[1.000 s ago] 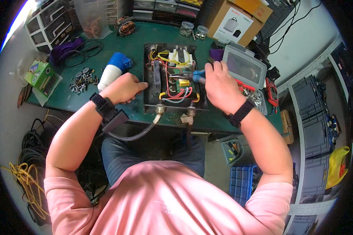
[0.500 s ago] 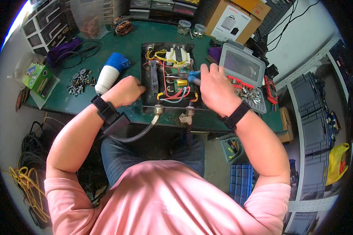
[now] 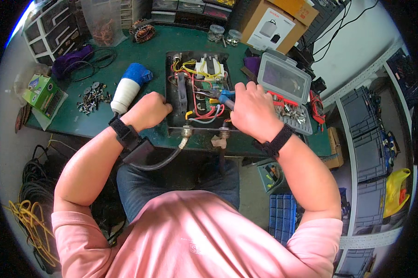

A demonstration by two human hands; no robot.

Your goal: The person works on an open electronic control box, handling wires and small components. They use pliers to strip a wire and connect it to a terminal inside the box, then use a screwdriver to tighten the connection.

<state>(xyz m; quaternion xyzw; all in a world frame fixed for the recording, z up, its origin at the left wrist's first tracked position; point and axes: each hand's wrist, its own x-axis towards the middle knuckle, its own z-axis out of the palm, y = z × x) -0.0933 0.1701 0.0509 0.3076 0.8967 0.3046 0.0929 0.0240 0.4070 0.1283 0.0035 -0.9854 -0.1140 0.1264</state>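
A shallow black box [image 3: 171, 123] lies on the green bench, its inside filled with red, yellow and grey wires and a circuit board. My left hand [image 3: 148, 110] is closed at the box's left edge, the fingers overlapping its rim. In my right hand [image 3: 255, 110] I grip pliers with blue handles [image 3: 226, 99]; their jaws point left over the middle of the box, near a yellow component [image 3: 213, 101]. What the jaws touch is too small to tell. Two cable glands [image 3: 187, 131] sit on the near side, with a grey cable [image 3: 165, 163] curving away from the left one.
A blue-and-white industrial plug [image 3: 128, 90] and a pile of screws [image 3: 93, 98] lie left of the box. To the right stands an open clear-lidded case [image 3: 283, 76] of metal bits. A cardboard box [image 3: 276, 28] and two small jars [image 3: 216, 32] are at the back.
My right hand has shifted slightly left and nearer to me, and the pliers have turned a little. My left hand stays at the box's edge. The whole view has moved slightly.
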